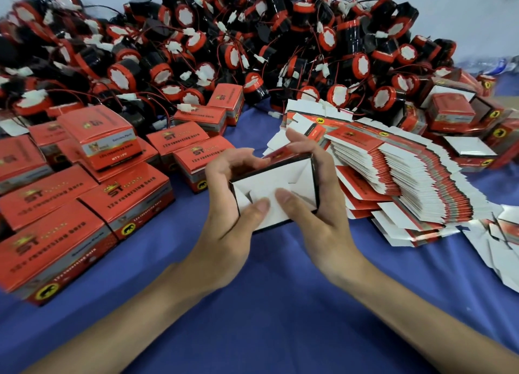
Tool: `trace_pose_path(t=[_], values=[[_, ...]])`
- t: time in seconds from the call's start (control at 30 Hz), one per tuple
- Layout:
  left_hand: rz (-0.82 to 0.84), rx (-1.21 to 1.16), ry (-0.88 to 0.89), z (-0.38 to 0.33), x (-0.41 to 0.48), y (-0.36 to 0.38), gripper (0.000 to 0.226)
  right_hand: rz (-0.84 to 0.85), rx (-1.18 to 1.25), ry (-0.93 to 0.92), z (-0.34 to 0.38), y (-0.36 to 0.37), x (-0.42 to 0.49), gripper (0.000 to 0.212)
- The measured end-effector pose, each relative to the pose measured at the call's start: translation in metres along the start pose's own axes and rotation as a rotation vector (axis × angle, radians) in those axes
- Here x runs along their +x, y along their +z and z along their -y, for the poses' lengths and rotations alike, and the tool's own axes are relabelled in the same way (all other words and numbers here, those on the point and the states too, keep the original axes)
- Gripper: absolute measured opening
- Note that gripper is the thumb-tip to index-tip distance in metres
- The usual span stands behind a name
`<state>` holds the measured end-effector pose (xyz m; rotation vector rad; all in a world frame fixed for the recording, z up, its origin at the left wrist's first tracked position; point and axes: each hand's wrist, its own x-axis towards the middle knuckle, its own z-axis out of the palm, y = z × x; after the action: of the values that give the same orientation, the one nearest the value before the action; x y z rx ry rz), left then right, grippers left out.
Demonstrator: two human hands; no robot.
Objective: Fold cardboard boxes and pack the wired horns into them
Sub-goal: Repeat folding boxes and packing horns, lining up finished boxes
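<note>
1. The box [276, 188] is being held just above the middle of the worktop [266, 303], one end facing the camera, with white flaps [283, 174] showing inside its black-edged walls.
2. The left hand [224, 227] is clamping the box's left wall, with its fingers [238, 156] curling over the far side and its thumb pressing the lower-left flap.
3. The right hand [323, 219] is gripping the right wall in the same way, with its thumb bearing on the centre flap. The two hands are working close together on the one box.
4. Judgement: the end flaps are being tucked and locked. The interlock is looking only part-seated, with a raised edge showing near the centre. Whether anything is inside cannot be told.
5. Recommended practice: the walls should be kept square while the thumbs are pressing, since squeezing inward is likely to bow the thin card and spring the flaps. Pressure should be going onto the last flap near its fold line until it is lying flush with the others.
6. Risk: thumbs pushing too deep may be collapsing the floor into the box.
7. Horns [252, 42] are lying heaped along the worktop's far edge, wires tangling. Drawing one free will probably need care.
8. Closed boxes [84, 205] are standing toward the left edge, and flat blanks [407, 182] are lying fanned toward the right edge.
</note>
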<state>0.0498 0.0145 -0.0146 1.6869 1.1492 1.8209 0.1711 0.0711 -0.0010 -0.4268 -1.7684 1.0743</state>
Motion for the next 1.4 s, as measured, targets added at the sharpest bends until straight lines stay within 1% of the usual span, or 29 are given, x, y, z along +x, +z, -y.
trace_pose_path(t=[0.2, 0.27, 0.33, 0.43, 0.47, 0.53, 0.63, 0.7, 0.77, 0.8, 0.87, 0.93, 1.0, 1.07, 1.1, 1.13, 1.23, 1.3, 1.4], values=[[-0.054, -0.017, -0.022, -0.002, -0.002, 0.007, 0.051, -0.044, -0.007, -0.040, 0.000, 0.001, 0.003, 0.056], [-0.087, 0.019, -0.019, -0.002, -0.003, 0.009, 0.054, -0.054, -0.012, -0.048, -0.001, 0.003, 0.002, 0.064], [-0.117, 0.048, 0.002, -0.003, -0.003, 0.011, 0.053, -0.074, -0.002, -0.050, -0.003, 0.003, 0.001, 0.066], [-0.171, 0.073, 0.045, -0.003, -0.004, 0.014, 0.039, -0.080, 0.082, -0.014, -0.003, 0.002, -0.001, 0.063], [-0.205, 0.082, 0.053, -0.003, -0.003, 0.014, 0.034, -0.067, 0.153, 0.027, -0.002, 0.003, -0.001, 0.067], [-0.291, 0.102, 0.080, -0.003, 0.001, 0.013, 0.033, -0.062, 0.279, 0.129, -0.002, 0.005, -0.001, 0.074], [-0.367, 0.110, 0.087, -0.004, 0.004, 0.013, 0.034, -0.145, 0.399, 0.320, -0.005, 0.011, -0.002, 0.080], [-0.344, 0.096, 0.024, -0.003, 0.003, 0.013, 0.030, -0.162, 0.470, 0.460, -0.013, 0.010, -0.003, 0.079], [-0.240, 0.111, -0.067, -0.004, 0.002, 0.011, 0.025, -0.154, 0.466, 0.583, -0.013, 0.008, -0.003, 0.082], [-0.175, 0.140, -0.105, -0.006, 0.003, 0.009, 0.024, -0.138, 0.457, 0.615, -0.012, 0.006, -0.002, 0.080], [-0.081, 0.212, -0.156, -0.009, 0.009, 0.000, 0.024, -0.089, 0.436, 0.605, -0.010, 0.003, 0.001, 0.071], [-0.053, 0.283, -0.164, -0.008, 0.014, -0.008, 0.023, -0.087, 0.439, 0.576, -0.007, 0.000, 0.004, 0.070], [-0.090, 0.367, -0.113, -0.008, 0.014, -0.011, 0.024, -0.160, 0.524, 0.554, -0.007, -0.001, 0.007, 0.075], [-0.164, 0.443, -0.038, -0.007, 0.011, -0.009, 0.027, -0.243, 0.642, 0.565, -0.006, -0.001, 0.008, 0.072], [-0.202, 0.458, -0.018, -0.007, 0.008, -0.007, 0.026, -0.242, 0.683, 0.579, -0.006, -0.001, 0.007, 0.066], [-0.240, 0.464, -0.003, -0.005, 0.007, -0.005, 0.025, -0.206, 0.706, 0.599, -0.004, 0.001, 0.006, 0.061], [-0.303, 0.490, 0.069, 0.001, 0.005, -0.002, 0.027, -0.073, 0.717, 0.664, -0.002, 0.008, -0.003, 0.057], [-0.332, 0.514, 0.105, 0.000, 0.004, 0.000, 0.028, -0.078, 0.731, 0.660, -0.001, 0.009, -0.006, 0.054], [-0.359, 0.520, 0.101, -0.001, 0.003, 0.001, 0.029, -0.106, 0.709, 0.629, 0.000, 0.009, -0.006, 0.050]])
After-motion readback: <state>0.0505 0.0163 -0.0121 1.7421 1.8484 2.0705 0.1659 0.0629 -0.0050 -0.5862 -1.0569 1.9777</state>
